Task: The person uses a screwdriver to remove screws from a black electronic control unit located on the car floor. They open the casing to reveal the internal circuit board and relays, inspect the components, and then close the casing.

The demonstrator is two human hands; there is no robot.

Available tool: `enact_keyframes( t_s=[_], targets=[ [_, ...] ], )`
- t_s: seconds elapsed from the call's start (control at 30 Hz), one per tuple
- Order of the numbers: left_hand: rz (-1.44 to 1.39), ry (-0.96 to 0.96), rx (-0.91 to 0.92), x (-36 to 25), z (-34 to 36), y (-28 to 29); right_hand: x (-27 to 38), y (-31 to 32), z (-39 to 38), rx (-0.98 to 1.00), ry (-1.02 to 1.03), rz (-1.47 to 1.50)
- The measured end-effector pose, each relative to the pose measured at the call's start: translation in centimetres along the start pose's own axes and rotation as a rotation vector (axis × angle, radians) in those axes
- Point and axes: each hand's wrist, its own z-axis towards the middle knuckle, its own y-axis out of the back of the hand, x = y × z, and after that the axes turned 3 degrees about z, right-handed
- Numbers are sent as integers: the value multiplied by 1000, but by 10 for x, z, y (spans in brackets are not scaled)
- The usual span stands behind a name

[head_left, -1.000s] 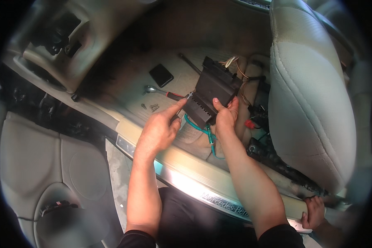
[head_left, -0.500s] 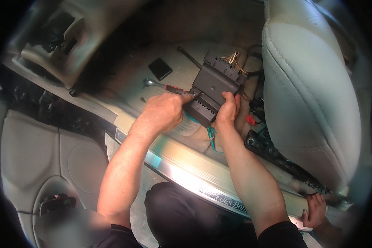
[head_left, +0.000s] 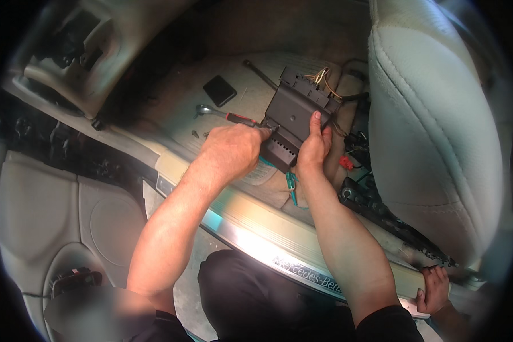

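Observation:
A black plastic box [head_left: 293, 111], with wires coming from its far end and a row of holes near its near end, lies tilted over the car floor. My right hand [head_left: 313, 147] grips its right side, with the thumb stretched along the top face. At its left edge my left hand [head_left: 233, 147] is closed, the index fingertip pressed against the box; what its other fingers hold is hidden. Just beyond that hand lies a ratchet wrench [head_left: 240, 118] with a red and black handle, its end hidden by the box. Small screws [head_left: 195, 134] lie beside the left hand.
A flat black rectangular object [head_left: 220, 90] and a dark bar [head_left: 259, 73] lie on the floor. A teal clip [head_left: 291, 181] and red connector [head_left: 346, 163] are nearby. The seat [head_left: 433, 114] stands right; another person's hand [head_left: 435, 289] rests on the door sill [head_left: 256, 225].
My right thumb has straightened and slid farther up the box's face. My left hand has shifted slightly to the right, its index finger still on the box.

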Motion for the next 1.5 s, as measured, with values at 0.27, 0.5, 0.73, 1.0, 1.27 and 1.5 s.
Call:
enact_keyframes(
  t_s=[0.27, 0.5, 0.73, 1.0, 1.27, 1.5],
  targets=[
    [-68, -7, -60, 2, 0, -10, -2, 1, 2, 21, 53, -87],
    [274, -133, 12, -12, 6, 1, 4, 2, 0, -83, 200, -299],
    [812, -385, -116, -16, -2, -22, 5, 7, 2, -105, 310, -420],
    [184, -204, 219, -7, 21, 2, 6, 6, 2, -61, 396, -461],
    [-809, 199, 524, 26, 39, 2, 10, 5, -2, -4, 377, -411],
    [-290, 190, 365, 1, 40, 9, 17, 4, 0, -4, 296, -364]
  ],
)
